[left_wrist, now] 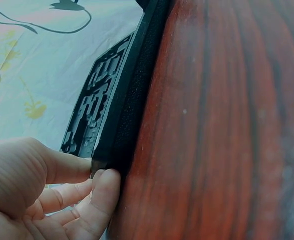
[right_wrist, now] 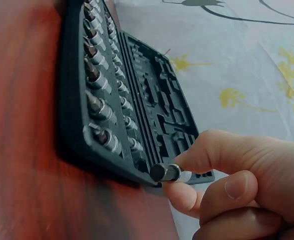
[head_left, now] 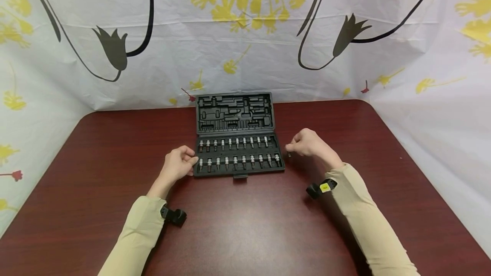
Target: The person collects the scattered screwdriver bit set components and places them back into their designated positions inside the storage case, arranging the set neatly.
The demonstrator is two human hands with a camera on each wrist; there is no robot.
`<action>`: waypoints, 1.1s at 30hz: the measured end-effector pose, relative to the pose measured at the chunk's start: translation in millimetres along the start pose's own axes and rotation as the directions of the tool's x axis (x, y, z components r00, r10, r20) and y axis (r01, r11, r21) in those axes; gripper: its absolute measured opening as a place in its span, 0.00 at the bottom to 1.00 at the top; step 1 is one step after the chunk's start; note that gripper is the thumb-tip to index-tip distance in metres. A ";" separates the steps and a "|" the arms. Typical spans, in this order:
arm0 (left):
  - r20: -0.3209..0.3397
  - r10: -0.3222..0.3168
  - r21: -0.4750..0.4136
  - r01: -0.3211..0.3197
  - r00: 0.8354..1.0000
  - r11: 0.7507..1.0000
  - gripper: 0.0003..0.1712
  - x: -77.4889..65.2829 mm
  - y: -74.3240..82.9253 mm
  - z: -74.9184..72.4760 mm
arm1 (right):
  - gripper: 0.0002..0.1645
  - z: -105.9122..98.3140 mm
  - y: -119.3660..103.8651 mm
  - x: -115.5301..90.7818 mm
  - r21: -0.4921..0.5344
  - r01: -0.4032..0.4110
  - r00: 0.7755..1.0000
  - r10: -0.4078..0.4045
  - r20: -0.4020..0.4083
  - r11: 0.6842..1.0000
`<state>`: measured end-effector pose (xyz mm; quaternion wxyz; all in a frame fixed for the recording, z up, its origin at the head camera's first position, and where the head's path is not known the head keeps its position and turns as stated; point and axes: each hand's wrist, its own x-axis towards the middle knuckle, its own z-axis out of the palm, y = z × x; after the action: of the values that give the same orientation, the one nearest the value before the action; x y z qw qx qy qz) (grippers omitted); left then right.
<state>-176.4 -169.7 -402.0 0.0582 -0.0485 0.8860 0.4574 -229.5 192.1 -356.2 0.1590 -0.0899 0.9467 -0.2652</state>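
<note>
An open black socket case (head_left: 239, 152) lies on the table, with two rows of silver bit sockets (head_left: 235, 163) in its near half. My left hand (head_left: 178, 165) grips the case's left edge, thumb on the rim and fingers at the side. Just off the right side of the case, my right hand (head_left: 307, 143) pinches a small bit socket (right_wrist: 166, 172) between thumb and index finger. Its dark round end points out from the fingertips in the right wrist view, and the fingers cover part of it. A bare slot (head_left: 272, 141) shows at the right end of the upper row.
The case's lid (head_left: 235, 113), with empty moulded recesses, leans back near a patterned white sheet (head_left: 245, 54) behind the table. A latch (head_left: 240, 176) sticks out from the front edge. Dark reddish wood tabletop (head_left: 238, 225) extends around the case.
</note>
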 end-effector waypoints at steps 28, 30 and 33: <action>-0.014 -0.002 -0.001 0.002 1.000 1.000 0.08 3.0 -2.6 1.3 | 0.24 16.5 -31.4 54.6 -0.083 -0.026 0.996 0.018 -0.089 0.996; -0.013 0.000 -0.003 0.000 1.000 1.000 0.08 2.8 -2.8 1.2 | 0.23 16.7 -34.1 54.4 -0.125 -0.044 0.994 0.031 -0.103 0.991; -0.013 0.000 -0.006 0.000 1.000 1.000 0.08 2.2 -2.8 0.9 | 0.19 15.4 -37.5 55.3 -0.168 -0.081 0.992 0.064 -0.106 0.983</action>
<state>-178.1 -170.6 -405.1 0.0523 -0.0516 0.8850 0.4598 -272.6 139.1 -362.8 0.1125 -0.0554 0.9755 -0.1809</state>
